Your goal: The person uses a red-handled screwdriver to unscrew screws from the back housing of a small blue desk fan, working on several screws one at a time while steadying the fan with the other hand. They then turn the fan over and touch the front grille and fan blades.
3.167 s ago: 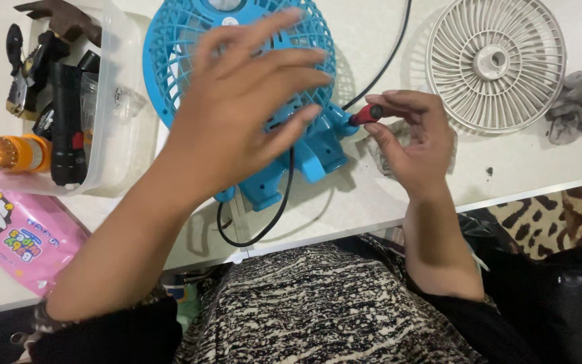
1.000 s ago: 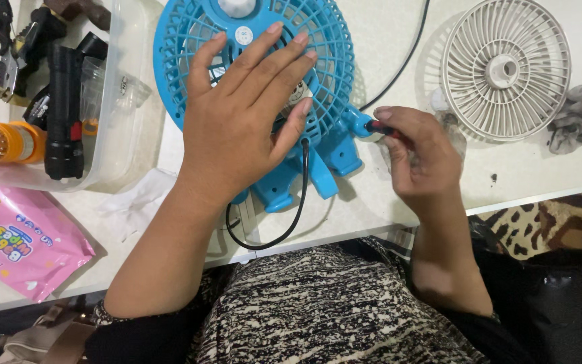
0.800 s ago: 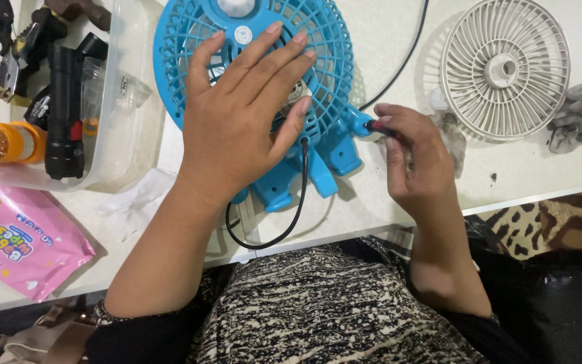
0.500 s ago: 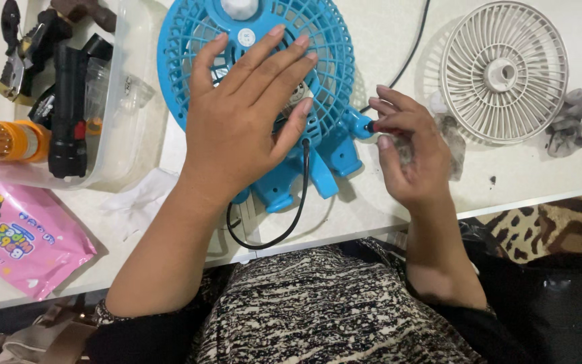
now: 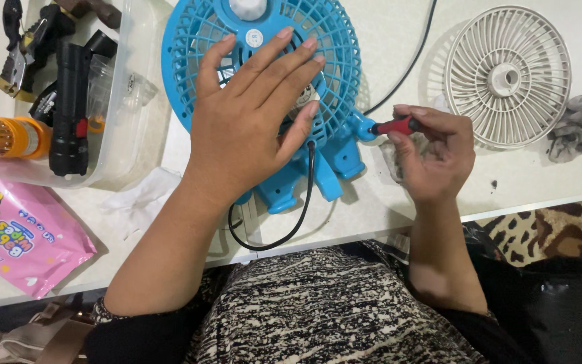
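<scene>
Head view: left hand [image 5: 250, 128] flat on blue fan [image 5: 331, 40], right hand [image 5: 432, 155] gripping screwdriver [image 5: 393, 126]

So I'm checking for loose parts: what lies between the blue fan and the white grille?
In the head view, between the blue fan and the white grille lie bare white tabletop and a black cable.

Bright, even light; soft shadows

The left hand [image 5: 250, 128] covers much of the blue fan's [image 5: 331, 40] grille, whose top runs past the frame's edge. The red screwdriver's [image 5: 393, 126] tip is too small to make out.
</scene>
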`<act>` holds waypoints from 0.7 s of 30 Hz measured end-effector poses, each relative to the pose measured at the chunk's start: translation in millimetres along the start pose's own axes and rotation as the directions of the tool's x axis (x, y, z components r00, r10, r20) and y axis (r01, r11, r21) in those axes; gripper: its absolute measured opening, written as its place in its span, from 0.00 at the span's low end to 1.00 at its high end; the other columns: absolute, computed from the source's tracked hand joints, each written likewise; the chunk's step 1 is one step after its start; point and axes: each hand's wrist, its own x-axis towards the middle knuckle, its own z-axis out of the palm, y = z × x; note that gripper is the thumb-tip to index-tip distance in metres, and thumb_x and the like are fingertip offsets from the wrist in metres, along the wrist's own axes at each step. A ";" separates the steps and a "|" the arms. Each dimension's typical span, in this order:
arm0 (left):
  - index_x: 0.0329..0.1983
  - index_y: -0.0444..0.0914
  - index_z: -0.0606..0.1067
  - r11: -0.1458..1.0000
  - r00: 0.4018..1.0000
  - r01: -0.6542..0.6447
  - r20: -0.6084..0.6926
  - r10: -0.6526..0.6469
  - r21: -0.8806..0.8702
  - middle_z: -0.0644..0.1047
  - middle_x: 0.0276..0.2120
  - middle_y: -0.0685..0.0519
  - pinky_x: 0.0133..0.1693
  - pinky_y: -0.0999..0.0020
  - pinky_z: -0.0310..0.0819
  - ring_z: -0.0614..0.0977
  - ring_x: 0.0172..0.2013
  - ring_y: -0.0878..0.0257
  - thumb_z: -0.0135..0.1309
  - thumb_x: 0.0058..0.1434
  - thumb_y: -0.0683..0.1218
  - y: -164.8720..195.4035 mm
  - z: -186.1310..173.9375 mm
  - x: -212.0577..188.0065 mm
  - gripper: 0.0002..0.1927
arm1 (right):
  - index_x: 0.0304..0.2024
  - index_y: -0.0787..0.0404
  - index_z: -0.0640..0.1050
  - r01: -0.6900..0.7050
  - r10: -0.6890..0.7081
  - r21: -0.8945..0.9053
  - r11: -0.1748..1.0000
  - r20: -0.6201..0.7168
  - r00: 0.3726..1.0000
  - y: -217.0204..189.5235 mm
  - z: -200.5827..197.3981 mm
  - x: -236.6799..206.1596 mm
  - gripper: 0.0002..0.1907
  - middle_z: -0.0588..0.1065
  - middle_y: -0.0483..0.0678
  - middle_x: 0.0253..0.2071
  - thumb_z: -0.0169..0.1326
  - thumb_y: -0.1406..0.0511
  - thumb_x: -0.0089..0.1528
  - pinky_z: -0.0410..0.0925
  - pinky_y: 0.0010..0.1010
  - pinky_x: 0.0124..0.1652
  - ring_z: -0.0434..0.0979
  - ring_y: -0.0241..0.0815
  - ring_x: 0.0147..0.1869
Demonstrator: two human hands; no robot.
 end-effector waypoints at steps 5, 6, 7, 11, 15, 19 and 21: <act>0.63 0.41 0.76 1.000 1.000 -0.001 -0.002 0.001 0.003 0.74 0.67 0.55 0.72 0.48 0.49 0.69 0.72 0.62 0.56 0.74 0.48 1.0 0.9 0.7 0.16 | 0.58 0.70 0.65 -0.058 0.054 0.081 0.995 0.049 0.997 3.2 -5.5 0.3 0.17 0.74 0.63 0.57 0.57 0.78 0.71 0.76 0.33 0.62 0.80 0.47 0.61; 0.63 0.41 0.76 1.000 1.000 -0.004 -0.002 0.004 0.008 0.74 0.67 0.55 0.71 0.48 0.49 0.69 0.72 0.61 0.56 0.74 0.48 1.1 0.7 0.8 0.16 | 0.58 0.69 0.65 -0.047 0.041 0.096 0.994 0.061 0.997 3.1 -5.8 0.9 0.17 0.74 0.63 0.57 0.56 0.79 0.72 0.76 0.33 0.62 0.80 0.47 0.61; 0.63 0.41 0.76 1.000 1.000 -0.007 -0.003 0.007 0.013 0.75 0.67 0.54 0.71 0.48 0.49 0.69 0.72 0.61 0.56 0.74 0.48 1.2 0.7 0.9 0.16 | 0.59 0.69 0.66 -0.043 0.037 0.107 0.993 0.059 0.998 2.8 -5.9 1.5 0.16 0.73 0.61 0.57 0.56 0.78 0.72 0.76 0.33 0.62 0.79 0.47 0.61; 0.63 0.41 0.76 1.000 1.000 -0.007 -0.013 0.007 0.006 0.75 0.67 0.55 0.71 0.48 0.49 0.70 0.71 0.62 0.56 0.74 0.47 1.2 1.3 1.0 0.16 | 0.59 0.67 0.69 0.025 -0.024 -0.010 1.000 0.047 0.999 -3.3 -4.7 2.4 0.14 0.68 0.56 0.57 0.55 0.77 0.73 0.78 0.30 0.57 0.79 0.45 0.60; 0.63 0.41 0.76 1.000 1.000 -0.006 -0.018 0.006 0.000 0.75 0.67 0.55 0.71 0.48 0.50 0.70 0.71 0.62 0.56 0.74 0.47 1.4 0.7 0.7 0.16 | 0.59 0.67 0.71 0.103 -0.090 -0.294 0.950 0.059 0.994 -16.7 -2.3 0.7 0.14 0.68 0.56 0.56 0.56 0.75 0.72 0.79 0.26 0.52 0.79 0.40 0.55; 0.63 0.41 0.76 1.000 1.000 -0.004 -0.014 0.004 0.002 0.75 0.67 0.55 0.71 0.48 0.50 0.70 0.71 0.62 0.56 0.74 0.47 1.7 -0.4 0.6 0.17 | 0.57 0.67 0.72 0.243 -0.213 -0.446 0.861 0.117 0.970 -23.3 7.7 -0.2 0.14 0.72 0.56 0.54 0.57 0.77 0.70 0.78 0.25 0.48 0.77 0.44 0.53; 0.63 0.41 0.76 1.000 1.000 -0.005 -0.015 0.005 0.003 0.75 0.67 0.55 0.71 0.48 0.50 0.70 0.71 0.62 0.56 0.74 0.47 1.7 -0.3 1.2 0.17 | 0.57 0.66 0.72 0.281 -0.236 -0.490 0.825 0.154 0.960 -25.1 9.4 -0.6 0.15 0.73 0.54 0.55 0.57 0.78 0.69 0.77 0.27 0.50 0.79 0.45 0.53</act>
